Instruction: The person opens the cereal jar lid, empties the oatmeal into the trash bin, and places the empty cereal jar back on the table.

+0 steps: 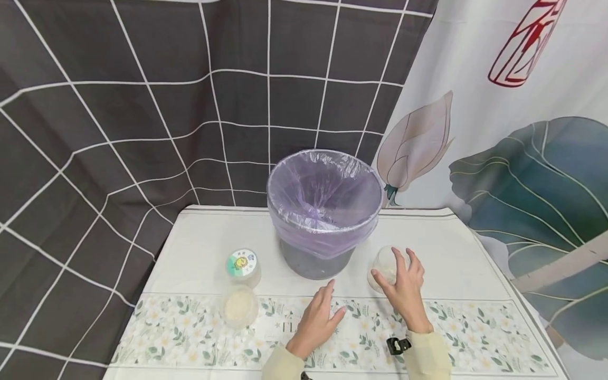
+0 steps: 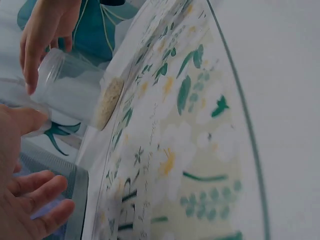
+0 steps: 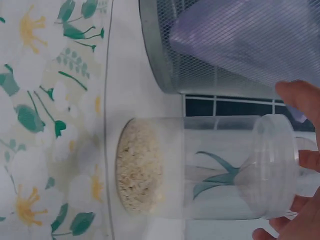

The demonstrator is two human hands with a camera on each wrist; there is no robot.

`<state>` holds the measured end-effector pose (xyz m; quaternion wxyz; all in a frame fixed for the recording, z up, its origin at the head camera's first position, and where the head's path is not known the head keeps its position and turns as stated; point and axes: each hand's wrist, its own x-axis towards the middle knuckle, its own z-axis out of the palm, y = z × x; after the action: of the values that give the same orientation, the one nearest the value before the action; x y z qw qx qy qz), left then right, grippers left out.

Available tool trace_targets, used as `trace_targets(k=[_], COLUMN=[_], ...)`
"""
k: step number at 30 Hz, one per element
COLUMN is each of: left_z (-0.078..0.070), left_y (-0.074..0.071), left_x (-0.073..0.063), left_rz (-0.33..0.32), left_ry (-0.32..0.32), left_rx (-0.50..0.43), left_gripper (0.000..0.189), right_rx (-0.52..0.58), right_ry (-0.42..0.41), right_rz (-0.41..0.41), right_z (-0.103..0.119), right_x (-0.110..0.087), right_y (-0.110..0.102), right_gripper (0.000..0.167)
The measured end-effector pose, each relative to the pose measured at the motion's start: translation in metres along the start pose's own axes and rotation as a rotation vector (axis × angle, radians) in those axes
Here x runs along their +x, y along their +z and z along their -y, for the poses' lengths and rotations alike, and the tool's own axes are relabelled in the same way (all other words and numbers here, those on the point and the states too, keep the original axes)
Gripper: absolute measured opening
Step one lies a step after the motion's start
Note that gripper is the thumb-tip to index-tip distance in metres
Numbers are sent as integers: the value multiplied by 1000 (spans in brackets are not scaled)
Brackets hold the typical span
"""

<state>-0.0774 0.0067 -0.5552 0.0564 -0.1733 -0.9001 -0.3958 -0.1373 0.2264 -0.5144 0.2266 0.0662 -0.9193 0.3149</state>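
A clear cylindrical jar (image 3: 222,167) with pale grains like oats (image 3: 140,167) at its bottom stands upright, right of the bin. My right hand (image 1: 405,287) is over its upper end, thumb and fingers spread around the rim; in the right wrist view the thumb appears apart from the rim. Contact by the other fingers is unclear. My left hand (image 1: 317,319) hovers low in front of the bin, fingers extended, holding nothing. In the left wrist view, left fingers (image 2: 42,195) are spread apart, with the jar beyond them.
A mesh bin (image 1: 315,264) lined with a purple bag (image 1: 328,240) stands at the table's back. On the left are a jar with a printed round lid (image 1: 242,263) and another container with pale contents (image 1: 239,307). Grid-patterned cloth (image 1: 237,105) hangs behind the white floral-banded table (image 1: 470,253).
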Motion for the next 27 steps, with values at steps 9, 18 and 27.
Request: trace_targets(k=[9, 18, 27], left_z=[-8, -8, -8], left_y=[12, 23, 24], left_x=[23, 30, 28], left_rz=[10, 24, 17], left_ry=[58, 27, 15], left_rx=[63, 55, 5], left_gripper=[59, 61, 67], right_rx=[38, 87, 109], right_ry=[82, 176, 209], right_rz=[-37, -23, -20], right_z=[-9, -14, -2], right_x=[4, 2, -10], right_y=[8, 11, 10], right_gripper=[81, 87, 86])
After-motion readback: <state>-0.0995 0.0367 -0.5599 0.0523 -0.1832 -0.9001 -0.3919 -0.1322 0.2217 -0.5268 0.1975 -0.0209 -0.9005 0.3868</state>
